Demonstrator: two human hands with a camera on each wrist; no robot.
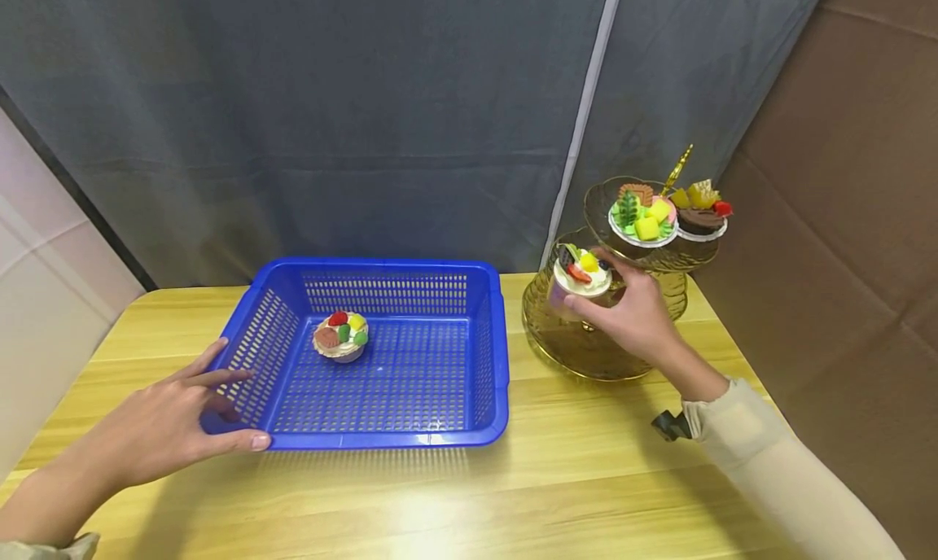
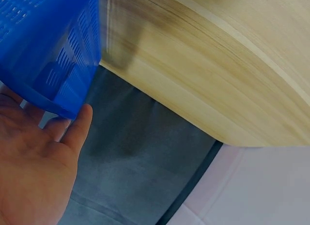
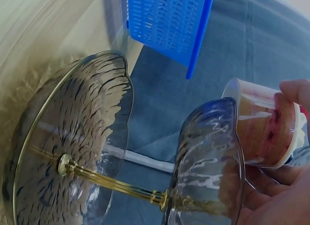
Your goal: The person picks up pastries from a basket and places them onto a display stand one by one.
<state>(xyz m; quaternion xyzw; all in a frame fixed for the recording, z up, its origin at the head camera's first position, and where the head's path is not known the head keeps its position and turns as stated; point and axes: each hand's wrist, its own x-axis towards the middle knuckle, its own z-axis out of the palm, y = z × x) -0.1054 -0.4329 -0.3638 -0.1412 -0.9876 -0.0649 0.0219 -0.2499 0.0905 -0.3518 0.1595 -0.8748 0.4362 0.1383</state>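
A dark grey curtain (image 1: 366,120) hangs behind the far edge of the wooden table (image 1: 557,495), a pale strip (image 1: 592,88) slanting down it; brown fabric (image 1: 843,185) flanks the right edge, whitish fabric (image 1: 51,259) the left.

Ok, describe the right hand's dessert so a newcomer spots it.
Right of the rectangular blue plastic basket stands a tiered, gold-rimmed glass stand. Left of its upper tier, the right hand grips a round, clear dessert cup topped with white cream. Its transparent wall sets it apart from that tier's desserts in white cups.

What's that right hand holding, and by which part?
The right hand holds a dessert cup by its sides, near the creamy top.
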